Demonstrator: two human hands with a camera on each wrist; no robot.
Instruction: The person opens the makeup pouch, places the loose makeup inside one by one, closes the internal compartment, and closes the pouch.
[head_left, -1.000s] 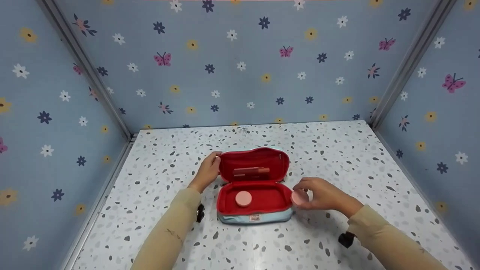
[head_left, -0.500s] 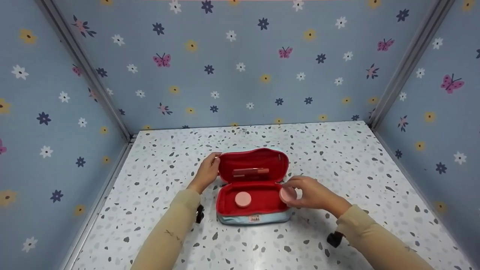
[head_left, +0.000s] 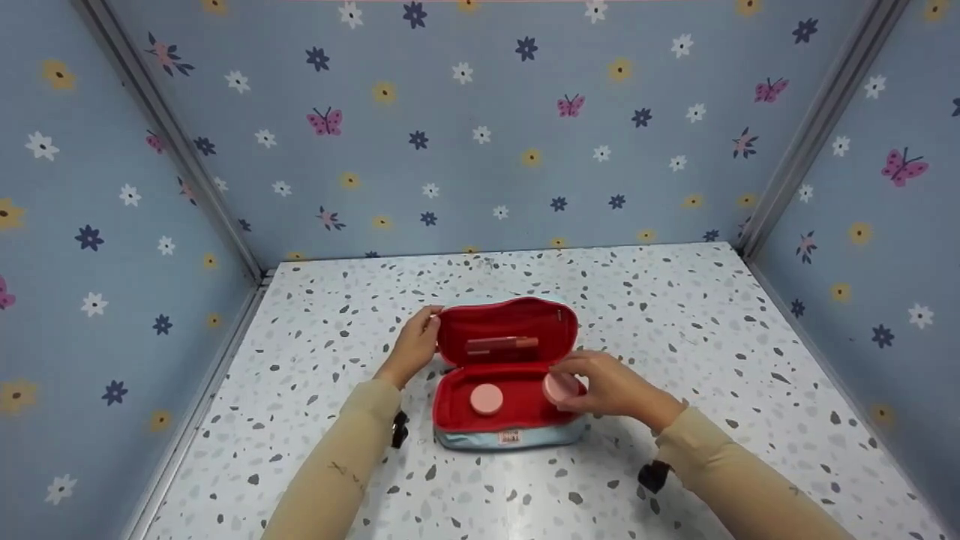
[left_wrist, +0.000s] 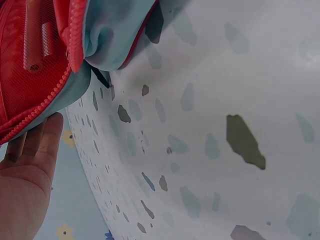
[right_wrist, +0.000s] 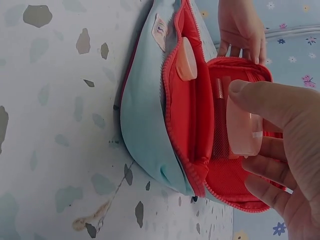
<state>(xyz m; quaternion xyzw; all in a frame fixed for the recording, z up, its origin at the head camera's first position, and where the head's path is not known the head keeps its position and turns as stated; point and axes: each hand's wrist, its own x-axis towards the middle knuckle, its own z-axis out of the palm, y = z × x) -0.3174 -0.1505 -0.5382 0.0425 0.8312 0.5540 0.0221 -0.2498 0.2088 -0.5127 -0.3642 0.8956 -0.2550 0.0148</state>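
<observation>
A light-blue zip pouch (head_left: 465, 436) with a red lining lies unzipped on the table, its lid raised at the back. At the lid's left edge my left hand (head_left: 411, 346) grips it, fingers behind and thumb at the front; the left wrist view has those fingers (left_wrist: 42, 142) extended behind the lid. My right hand (head_left: 611, 384) pinches a small round pink jar (right_wrist: 242, 127) between thumb and fingers, above the right end of the pouch's lower compartment. Another pink jar (head_left: 487, 399) rests inside, toward the left. Slim reddish cosmetic tubes (head_left: 501, 344) sit in the lid's mesh pocket.
The speckled white table (head_left: 337, 300) carries the pouch near its middle. Blue flower-patterned panels (head_left: 480, 150) stand at the back and both sides, joined by grey metal posts (head_left: 814, 127). Dark wrist-worn devices (head_left: 654, 475) show under the sleeves.
My right hand has moved left with its pink jar, from beside the pouch's right edge to over the inside. The left hand, lid and other jar have stayed put.
</observation>
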